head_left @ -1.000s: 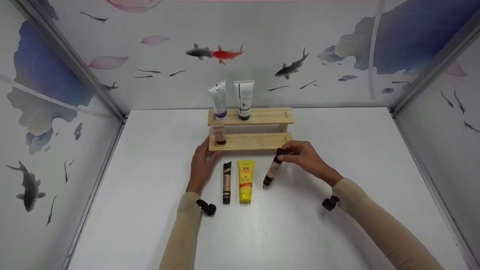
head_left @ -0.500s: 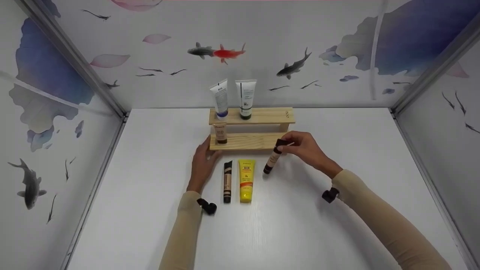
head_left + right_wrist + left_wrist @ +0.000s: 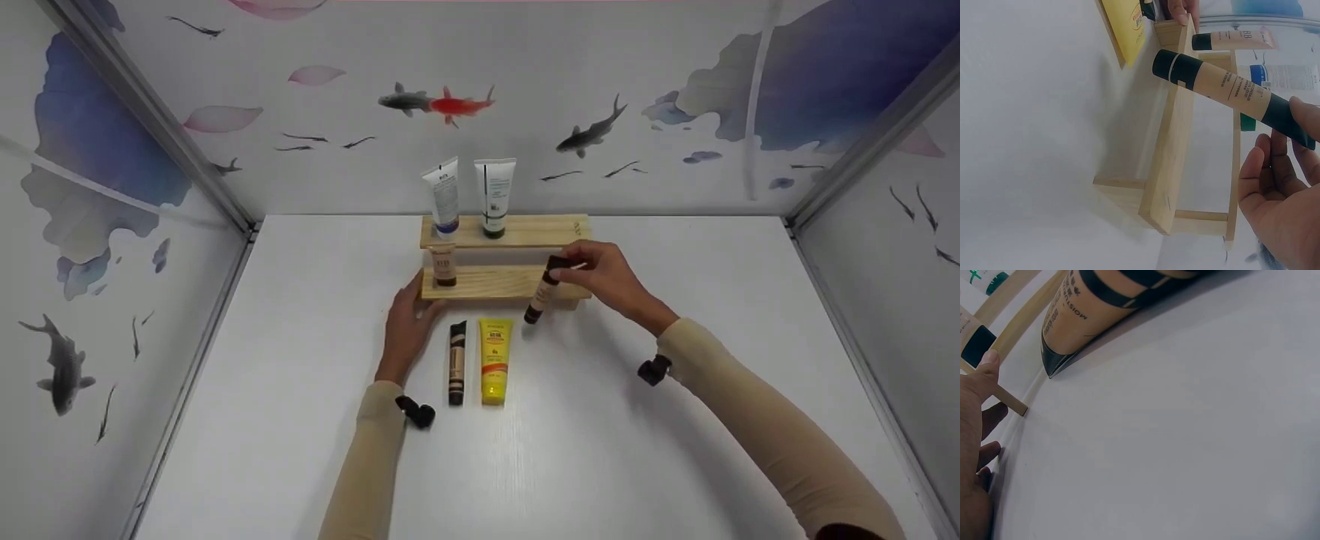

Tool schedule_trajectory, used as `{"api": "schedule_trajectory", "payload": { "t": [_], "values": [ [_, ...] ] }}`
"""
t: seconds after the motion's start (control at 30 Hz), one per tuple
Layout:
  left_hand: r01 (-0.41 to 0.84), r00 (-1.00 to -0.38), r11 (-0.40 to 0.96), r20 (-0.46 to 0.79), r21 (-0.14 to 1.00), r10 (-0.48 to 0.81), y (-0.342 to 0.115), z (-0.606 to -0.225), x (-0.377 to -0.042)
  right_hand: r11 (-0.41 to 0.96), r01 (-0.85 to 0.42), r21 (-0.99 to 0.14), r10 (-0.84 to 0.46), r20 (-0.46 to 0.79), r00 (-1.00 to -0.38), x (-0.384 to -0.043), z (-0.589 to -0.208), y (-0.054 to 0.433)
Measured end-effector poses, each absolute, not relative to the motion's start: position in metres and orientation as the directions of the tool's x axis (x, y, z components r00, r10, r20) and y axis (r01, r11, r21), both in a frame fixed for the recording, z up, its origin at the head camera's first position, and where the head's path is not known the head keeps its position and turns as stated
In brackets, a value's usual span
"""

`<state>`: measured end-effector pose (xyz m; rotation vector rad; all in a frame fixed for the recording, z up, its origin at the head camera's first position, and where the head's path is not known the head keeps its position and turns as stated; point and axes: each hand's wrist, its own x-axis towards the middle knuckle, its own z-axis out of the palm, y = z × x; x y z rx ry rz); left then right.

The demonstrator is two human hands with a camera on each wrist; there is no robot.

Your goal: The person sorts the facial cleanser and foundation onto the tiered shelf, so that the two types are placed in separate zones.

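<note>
In my right hand I pinch a beige cosmetic tube with dark ends by its upper end, between thumb and fingers. It hangs tilted in front of the lower tier of a two-tier wooden rack, cap end down. My left hand holds the left end of that tier, its thumb on the plank and the fingers lower down. Nearby, a beige-and-black tube and a yellow tube lie on the white table.
Two white tubes, one with a blue cap and one with a dark green cap, stand on the upper tier. A small beige BB tube stands at the lower tier's left end. Printed panels enclose the table.
My right hand has moved away from me, bringing the beige tube up from the table side to the rack's lower tier. My left hand stays at the rack's left end.
</note>
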<state>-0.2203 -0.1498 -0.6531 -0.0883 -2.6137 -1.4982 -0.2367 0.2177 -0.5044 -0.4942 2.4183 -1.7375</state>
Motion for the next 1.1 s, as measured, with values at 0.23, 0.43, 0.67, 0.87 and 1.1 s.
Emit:
{"api": "schedule_trajectory", "payload": {
  "t": [0.23,0.43,0.67,0.87,1.1],
  "values": [
    [0.079,-0.994,0.483,0.103,0.872,-0.024,-0.148,-0.652,-0.221,0.302,-0.205,-0.931,-0.321,0.103,-0.942,-0.246,-0.498,0.210],
    [0.076,-0.995,0.479,0.101,0.874,-0.025,-0.148,-0.651,-0.220,0.298,-0.190,-0.935,-0.307,0.095,-0.947,-0.254,-0.497,0.202],
    [0.084,-0.994,0.476,0.108,0.875,-0.022,-0.149,-0.651,-0.221,0.313,-0.183,-0.932,-0.293,0.088,-0.952,-0.260,-0.496,0.193],
    [0.092,-0.993,0.487,0.115,0.869,-0.018,-0.149,-0.652,-0.222,0.313,-0.222,-0.923,-0.295,0.128,-0.947,-0.264,-0.496,0.186],
    [0.096,-0.993,0.500,0.120,0.861,-0.017,-0.149,-0.653,-0.221,0.273,-0.281,-0.920,-0.296,0.197,-0.935,-0.266,-0.494,0.172]
  ]
}}
